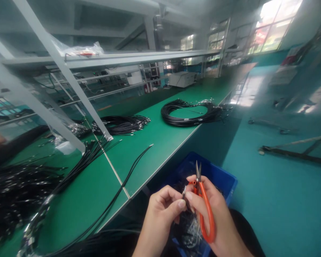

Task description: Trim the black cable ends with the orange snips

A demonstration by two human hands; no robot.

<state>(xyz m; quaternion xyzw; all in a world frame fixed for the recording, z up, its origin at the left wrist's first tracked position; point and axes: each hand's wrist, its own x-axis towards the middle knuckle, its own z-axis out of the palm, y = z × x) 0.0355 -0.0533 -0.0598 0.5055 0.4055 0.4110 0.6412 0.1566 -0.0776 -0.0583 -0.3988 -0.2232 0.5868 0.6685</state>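
Observation:
My left hand (166, 207) pinches the end of a black cable (185, 198) between thumb and forefinger. Close against it, my right hand (211, 201) holds scissors (208, 217) with orange handles, the short blades pointing up and slightly apart. The right thumb and forefinger also reach to the cable's tip, where something small and pale shows. Both hands are above a blue bin (227, 182) that has dark and clear scraps (189, 232) inside. How the cable runs below my left hand is mostly hidden.
Coiled black cables (187, 119) rest on the green bench (149, 157) at its edge, with another bundle (123, 125) behind. A large pile of cables (18, 192) covers the left. White shelf posts (69, 75) rise from the bench. A wheeled stand (291, 151) is at right.

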